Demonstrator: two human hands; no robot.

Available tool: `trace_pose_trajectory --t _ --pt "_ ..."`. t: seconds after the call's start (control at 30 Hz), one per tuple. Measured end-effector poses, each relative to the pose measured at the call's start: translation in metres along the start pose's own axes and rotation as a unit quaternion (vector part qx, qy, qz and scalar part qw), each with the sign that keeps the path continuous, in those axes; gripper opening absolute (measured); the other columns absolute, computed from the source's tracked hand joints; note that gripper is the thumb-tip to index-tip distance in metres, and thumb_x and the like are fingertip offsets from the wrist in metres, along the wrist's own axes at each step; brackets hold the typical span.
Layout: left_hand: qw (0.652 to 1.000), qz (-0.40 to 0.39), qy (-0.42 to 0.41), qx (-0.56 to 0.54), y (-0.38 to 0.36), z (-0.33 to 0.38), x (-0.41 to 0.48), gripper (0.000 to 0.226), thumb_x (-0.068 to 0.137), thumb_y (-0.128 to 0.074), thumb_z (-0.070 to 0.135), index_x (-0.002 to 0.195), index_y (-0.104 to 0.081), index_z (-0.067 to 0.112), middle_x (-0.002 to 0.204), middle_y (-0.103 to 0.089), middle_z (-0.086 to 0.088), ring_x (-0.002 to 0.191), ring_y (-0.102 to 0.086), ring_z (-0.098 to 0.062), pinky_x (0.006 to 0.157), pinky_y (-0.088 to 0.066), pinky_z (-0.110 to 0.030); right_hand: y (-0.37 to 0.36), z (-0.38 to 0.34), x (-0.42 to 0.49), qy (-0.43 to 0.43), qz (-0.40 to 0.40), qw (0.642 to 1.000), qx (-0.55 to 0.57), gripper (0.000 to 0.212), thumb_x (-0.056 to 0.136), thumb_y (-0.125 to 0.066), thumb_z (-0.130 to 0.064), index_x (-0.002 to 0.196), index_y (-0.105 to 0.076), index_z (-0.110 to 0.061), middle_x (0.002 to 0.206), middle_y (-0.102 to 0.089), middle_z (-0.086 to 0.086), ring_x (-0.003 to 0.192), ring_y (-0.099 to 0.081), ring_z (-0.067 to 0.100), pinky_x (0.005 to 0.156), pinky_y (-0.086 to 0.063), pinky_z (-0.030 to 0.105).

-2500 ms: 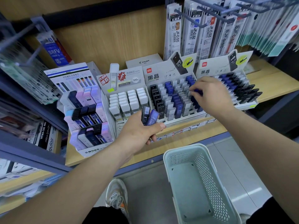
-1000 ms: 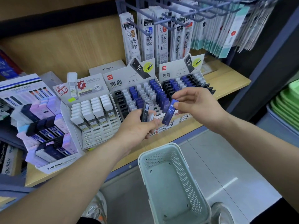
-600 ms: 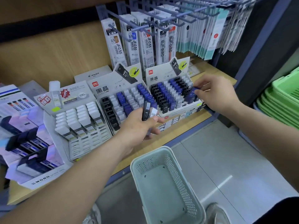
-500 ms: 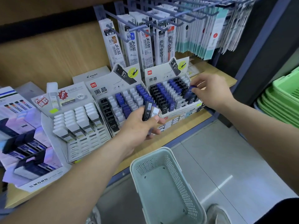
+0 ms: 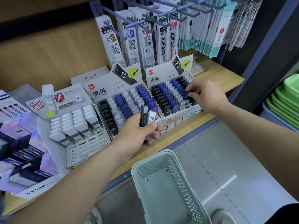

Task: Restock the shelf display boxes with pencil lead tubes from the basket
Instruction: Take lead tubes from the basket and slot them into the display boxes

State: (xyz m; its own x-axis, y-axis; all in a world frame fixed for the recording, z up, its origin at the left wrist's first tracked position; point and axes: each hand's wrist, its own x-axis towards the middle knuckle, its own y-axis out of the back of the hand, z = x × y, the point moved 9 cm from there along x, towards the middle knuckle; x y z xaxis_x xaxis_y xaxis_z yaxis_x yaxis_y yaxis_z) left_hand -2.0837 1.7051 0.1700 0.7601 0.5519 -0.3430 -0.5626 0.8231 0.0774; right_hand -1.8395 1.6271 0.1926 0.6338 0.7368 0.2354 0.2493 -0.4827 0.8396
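**Both hands at the lead boxes, basket below**

At far left a cardboard MONO box (image 5: 32, 167) is blurred and cut by the frame edge. Beside it, a grey card box (image 5: 77, 152) holds rows of white rectangular tubes. The middle display box (image 5: 103, 89) carries glossy black, white and blue tubes in slanted rows. In front of its near edge the left hand (image 5: 137, 133) curls round a pair of lead tubes (image 5: 144, 115), one black, one pale and marked HB, their lower ends hidden in the palm. The right display box (image 5: 161, 75) stands just beside it on the wooden shelf (image 5: 218, 75). Over its right rows the right hand (image 5: 205, 94) pinches a blue tube (image 5: 191, 91), mostly covered by fingertips. Near, below the shelf, the perforated plastic basket (image 5: 182, 175) is cut off at its near end. Green trays (image 5: 284, 101) stack at far right, cropped.
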Motion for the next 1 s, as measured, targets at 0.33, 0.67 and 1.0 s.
trace_pose_trajectory --t 0.33,0.67,1.0 --pt "1.0 -0.008 -0.002 0.008 0.004 -0.002 -0.002 0.016 0.102 -0.054 0.011 0.118 -0.055 0.014 0.095 -0.077 -0.003 0.071 -0.066 -0.012 0.061 -0.052 -0.026 -0.003 -0.003 0.005 0.013 -0.009 1.0 -0.011 0.016 0.095 -0.065 -0.016 0.104 -0.073 -0.027 0.083 -0.061 -0.007 0.079 -0.06 0.017 0.071 -0.053 0.033" --pt "1.0 -0.002 0.007 -0.001 0.011 -0.005 -0.003 0.017 0.102 -0.055 0.012 0.119 -0.056 0.014 0.095 -0.077 -0.003 0.072 -0.068 -0.013 0.061 -0.052 -0.027 -0.009 -0.004 0.009 0.035 -0.005 0.998 -0.053 0.017 0.096 -0.063 -0.016 0.107 -0.073 -0.023 0.1 -0.071 0.002 0.087 -0.06 0.021 0.073 -0.054 0.039" --pt "1.0 -0.002 0.005 -0.004 0.012 -0.005 -0.003 0.017 0.102 -0.055 0.012 0.118 -0.056 0.015 0.094 -0.077 -0.004 0.072 -0.068 -0.014 0.06 -0.053 -0.027 -0.015 -0.006 0.01 0.072 -0.009 0.994 -0.08 0.018 0.093 -0.066 -0.016 0.108 -0.075 -0.02 0.107 -0.066 0.001 0.101 -0.058 0.024 0.079 -0.052 0.039"
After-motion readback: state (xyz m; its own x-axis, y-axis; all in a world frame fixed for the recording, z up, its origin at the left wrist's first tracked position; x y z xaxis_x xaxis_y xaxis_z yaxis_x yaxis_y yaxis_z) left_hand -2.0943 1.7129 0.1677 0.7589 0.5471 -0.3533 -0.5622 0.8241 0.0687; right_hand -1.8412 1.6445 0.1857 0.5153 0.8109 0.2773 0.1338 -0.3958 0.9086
